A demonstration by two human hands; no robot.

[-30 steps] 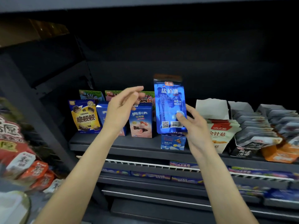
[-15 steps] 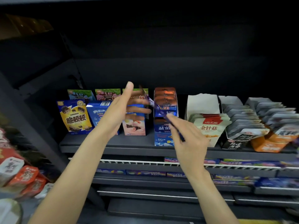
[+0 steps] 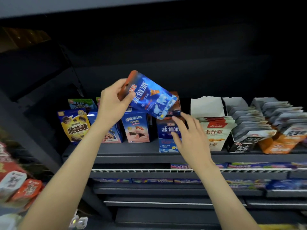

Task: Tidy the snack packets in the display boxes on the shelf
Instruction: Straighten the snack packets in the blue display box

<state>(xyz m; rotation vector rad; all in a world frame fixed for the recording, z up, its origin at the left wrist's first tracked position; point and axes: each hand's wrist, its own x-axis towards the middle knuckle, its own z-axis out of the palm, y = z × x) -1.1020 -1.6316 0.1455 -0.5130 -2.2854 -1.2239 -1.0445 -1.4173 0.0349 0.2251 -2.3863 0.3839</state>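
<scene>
As the left hand (image 3: 114, 103) pinches the blue packet (image 3: 149, 98) by its top seal, it looks light, soft, slippery; the right hand (image 3: 191, 138) hovers open-fingered at the display box (image 3: 167, 138).

You had open room above the dark metal shelf (image 3: 141, 147), toward its back; its front edge was crowded by upright cardboard display boxes, the blue one (image 3: 166, 138) beside your right hand (image 3: 191, 138).

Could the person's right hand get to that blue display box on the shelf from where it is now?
Probably yes. The right hand is open and already at the front of the blue display box, with nothing between them. The blue packet is held clear above by the left hand.
</scene>
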